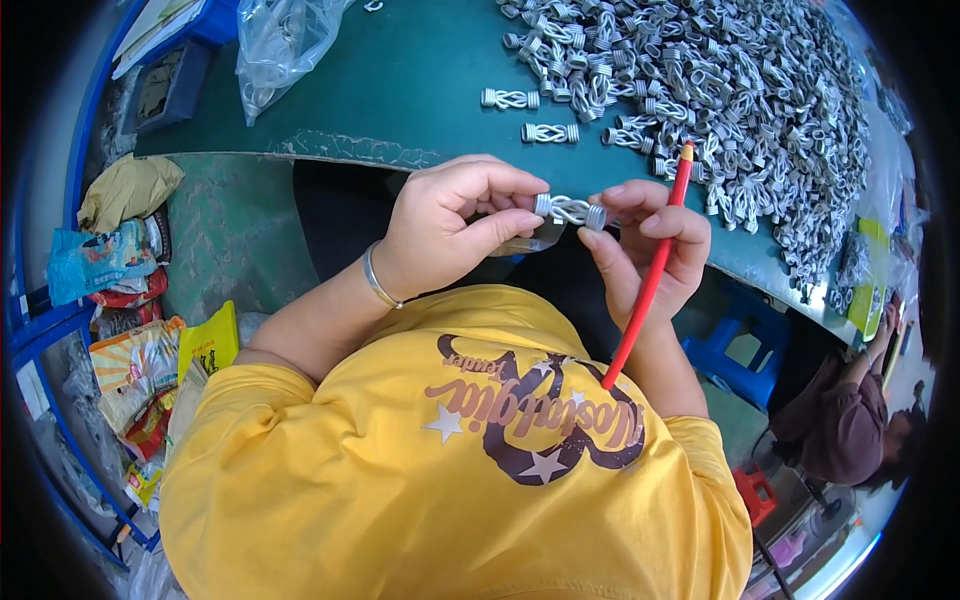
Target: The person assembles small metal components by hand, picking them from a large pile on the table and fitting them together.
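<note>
Between both hands, just off the table's near edge, I hold a grey metal piece [570,210] with ribbed ends and twisted strands in its middle. My left hand [455,215] pinches one ribbed end between thumb and fingers. The other end is gripped by the fingertips of my right hand [655,245]. A red pencil [655,270] with a bare tan tip is also tucked among the right hand's fingers, tip pointing away from me. Beyond the hands, two similar metal pieces, a farther one [510,99] and a nearer one [550,133], lie apart on the green table.
A large heap of the same metal pieces [710,90] covers the right of the green table [400,90]. A clear plastic bag [285,50] and a blue bin [175,88] are at the left. A blue stool [735,345] stands right; another person [835,420] sits beyond it.
</note>
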A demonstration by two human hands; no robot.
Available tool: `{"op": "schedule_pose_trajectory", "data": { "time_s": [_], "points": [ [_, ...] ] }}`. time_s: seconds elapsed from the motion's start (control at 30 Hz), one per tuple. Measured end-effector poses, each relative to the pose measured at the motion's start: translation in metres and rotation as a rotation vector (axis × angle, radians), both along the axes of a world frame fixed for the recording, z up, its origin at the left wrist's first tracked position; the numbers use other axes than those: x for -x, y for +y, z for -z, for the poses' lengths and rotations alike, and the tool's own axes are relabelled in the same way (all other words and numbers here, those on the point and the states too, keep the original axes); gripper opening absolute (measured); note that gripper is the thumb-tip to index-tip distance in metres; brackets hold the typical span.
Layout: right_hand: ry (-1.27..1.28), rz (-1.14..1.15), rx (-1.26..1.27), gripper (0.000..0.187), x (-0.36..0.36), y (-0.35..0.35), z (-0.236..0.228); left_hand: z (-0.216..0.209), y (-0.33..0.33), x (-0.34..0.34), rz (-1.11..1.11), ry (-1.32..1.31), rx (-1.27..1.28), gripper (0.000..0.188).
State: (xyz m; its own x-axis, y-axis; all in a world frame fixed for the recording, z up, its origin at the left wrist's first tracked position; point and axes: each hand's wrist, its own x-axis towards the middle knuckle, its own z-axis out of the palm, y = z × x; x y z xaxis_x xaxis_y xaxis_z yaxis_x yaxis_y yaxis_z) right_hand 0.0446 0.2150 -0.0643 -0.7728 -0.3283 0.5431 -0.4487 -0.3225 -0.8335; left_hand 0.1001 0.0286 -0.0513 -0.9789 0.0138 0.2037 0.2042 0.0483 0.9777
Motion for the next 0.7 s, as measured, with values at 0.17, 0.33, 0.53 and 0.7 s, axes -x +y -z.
{"op": "schedule_pose_trajectory", "data": {
  "time_s": [0.17, 0.33, 0.53, 0.7],
  "points": [
    [0.009, -0.034, -0.024, 0.044, -0.004, -0.007, -0.003, 0.011, 0.001, -0.005, 0.04, -0.225, -0.165, 0.02],
    [0.057, -0.016, -0.125, 0.041, -0.002, -0.007, 0.0, 0.003, -0.01, 0.002, 0.04, -0.056, 0.115, 0.022],
    [0.161, 0.253, -0.331, 0.025, 0.012, -0.006, -0.001, -0.006, -0.007, 0.033, -0.164, 0.288, 0.593, 0.024],
    [0.076, 0.363, -0.465, 0.017, 0.027, -0.013, -0.002, -0.001, -0.002, 0.045, -0.249, 0.253, 0.783, 0.017]
  ]
}}
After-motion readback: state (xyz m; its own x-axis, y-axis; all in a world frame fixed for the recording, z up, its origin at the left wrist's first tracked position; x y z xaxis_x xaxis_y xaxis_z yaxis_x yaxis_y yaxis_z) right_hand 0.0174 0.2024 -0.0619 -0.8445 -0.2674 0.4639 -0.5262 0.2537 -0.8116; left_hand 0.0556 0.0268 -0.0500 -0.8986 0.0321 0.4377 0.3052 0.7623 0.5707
